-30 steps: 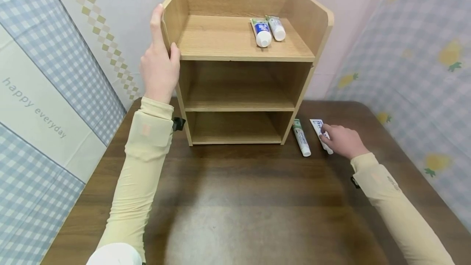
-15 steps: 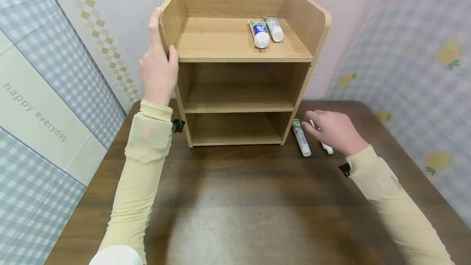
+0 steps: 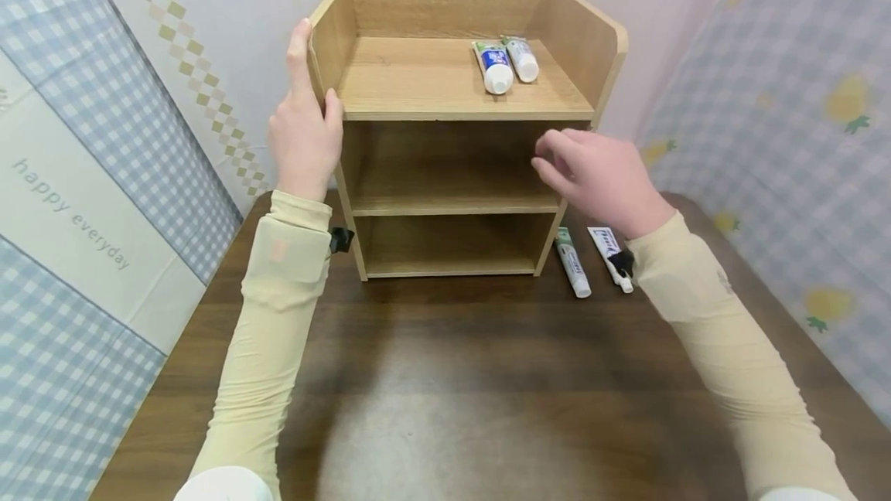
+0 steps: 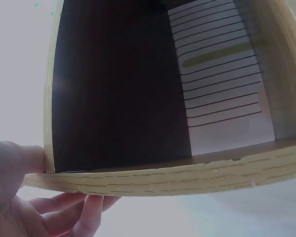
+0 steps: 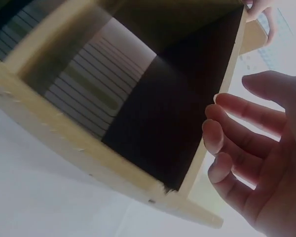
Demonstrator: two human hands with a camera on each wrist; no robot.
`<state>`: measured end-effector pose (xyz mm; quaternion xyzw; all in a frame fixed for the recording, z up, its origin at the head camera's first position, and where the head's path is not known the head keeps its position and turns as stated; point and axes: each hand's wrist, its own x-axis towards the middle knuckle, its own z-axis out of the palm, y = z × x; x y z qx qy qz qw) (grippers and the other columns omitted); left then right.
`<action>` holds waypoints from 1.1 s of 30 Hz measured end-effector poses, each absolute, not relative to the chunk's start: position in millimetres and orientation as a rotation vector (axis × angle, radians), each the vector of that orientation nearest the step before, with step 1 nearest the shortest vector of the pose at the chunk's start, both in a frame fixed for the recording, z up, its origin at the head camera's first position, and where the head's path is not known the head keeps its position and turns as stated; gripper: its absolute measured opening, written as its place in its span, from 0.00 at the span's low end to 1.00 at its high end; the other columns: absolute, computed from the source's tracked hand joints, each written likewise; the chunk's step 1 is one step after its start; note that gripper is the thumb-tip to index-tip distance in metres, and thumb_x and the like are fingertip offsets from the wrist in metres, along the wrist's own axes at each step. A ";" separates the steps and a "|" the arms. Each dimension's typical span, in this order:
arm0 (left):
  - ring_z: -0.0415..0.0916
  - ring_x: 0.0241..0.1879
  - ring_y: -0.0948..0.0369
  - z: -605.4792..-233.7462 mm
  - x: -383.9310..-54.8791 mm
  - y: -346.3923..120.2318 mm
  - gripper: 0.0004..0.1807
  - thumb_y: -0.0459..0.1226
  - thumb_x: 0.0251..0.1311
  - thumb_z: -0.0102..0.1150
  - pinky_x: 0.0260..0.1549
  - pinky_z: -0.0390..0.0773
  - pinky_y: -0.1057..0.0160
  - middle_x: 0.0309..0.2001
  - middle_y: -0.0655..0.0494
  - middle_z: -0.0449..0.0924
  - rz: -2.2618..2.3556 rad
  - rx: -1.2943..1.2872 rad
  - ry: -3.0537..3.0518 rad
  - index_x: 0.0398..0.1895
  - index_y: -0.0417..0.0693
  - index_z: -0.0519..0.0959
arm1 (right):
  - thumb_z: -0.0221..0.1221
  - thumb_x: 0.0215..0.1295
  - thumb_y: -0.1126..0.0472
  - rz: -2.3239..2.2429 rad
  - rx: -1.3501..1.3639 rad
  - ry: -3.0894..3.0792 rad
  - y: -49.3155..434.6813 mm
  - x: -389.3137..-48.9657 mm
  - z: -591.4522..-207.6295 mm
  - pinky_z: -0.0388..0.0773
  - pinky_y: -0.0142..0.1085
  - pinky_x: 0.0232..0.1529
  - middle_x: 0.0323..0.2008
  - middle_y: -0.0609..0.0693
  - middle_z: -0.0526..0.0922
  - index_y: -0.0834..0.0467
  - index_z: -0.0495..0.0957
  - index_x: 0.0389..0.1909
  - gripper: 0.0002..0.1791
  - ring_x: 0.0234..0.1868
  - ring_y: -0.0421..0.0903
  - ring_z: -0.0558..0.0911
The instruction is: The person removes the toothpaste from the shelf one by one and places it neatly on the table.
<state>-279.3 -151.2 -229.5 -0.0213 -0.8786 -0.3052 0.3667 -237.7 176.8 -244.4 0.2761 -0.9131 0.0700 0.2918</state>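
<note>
My left hand (image 3: 304,134) grips the left side panel of a wooden shelf unit (image 3: 418,72); in the left wrist view its thumb and fingers lie on either side of the panel edge. My right hand (image 3: 602,176) hovers before the right side of the middle compartment, fingers loosely bent and holding nothing, as the right wrist view confirms. On the top shelf lie a blue-banded toothpaste tube (image 3: 495,64) and a paler toothpaste tube (image 3: 521,59), side by side, caps forward. Below my right forearm, a green-ended toothpaste tube (image 3: 572,263) and a blue-lettered toothpaste tube (image 3: 602,242) lie on the table.
The brown table (image 3: 445,377) carries the shelf unit near its back edge. Checked cloth (image 3: 56,22) hangs on the left, and pineapple-patterned cloth (image 3: 766,176) on the right. The unit's middle and lower compartments face forward.
My right hand has left the blue-lettered tube on the table and moved up and left to the shelf's right side. The left hand keeps its grip on the panel.
</note>
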 end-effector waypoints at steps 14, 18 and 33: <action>0.61 0.20 0.54 -230.6 -284.5 -146.7 0.36 0.39 0.69 0.42 0.21 0.62 0.59 0.33 0.39 0.80 -0.789 -0.056 -2.256 0.75 0.72 0.44 | 0.52 0.68 0.56 0.214 0.714 -2.317 160.5 -261.4 -207.6 0.66 0.42 0.24 0.26 0.52 0.77 0.55 0.71 0.58 0.19 0.25 0.50 0.73; 0.62 0.21 0.53 -230.7 -285.4 -147.7 0.36 0.39 0.69 0.42 0.21 0.62 0.59 0.32 0.40 0.79 -0.786 -0.049 -2.263 0.75 0.72 0.44 | 0.52 0.69 0.53 0.203 0.680 -2.351 157.8 -271.8 -203.9 0.66 0.42 0.25 0.29 0.53 0.78 0.55 0.70 0.58 0.19 0.27 0.51 0.73; 0.60 0.19 0.54 -232.2 -283.8 -153.2 0.35 0.39 0.69 0.42 0.21 0.60 0.60 0.48 0.41 0.83 -0.775 -0.047 -2.260 0.75 0.70 0.44 | 0.56 0.66 0.45 0.224 0.648 -2.352 143.1 -303.3 -195.6 0.60 0.40 0.26 0.27 0.54 0.74 0.58 0.73 0.44 0.20 0.26 0.52 0.71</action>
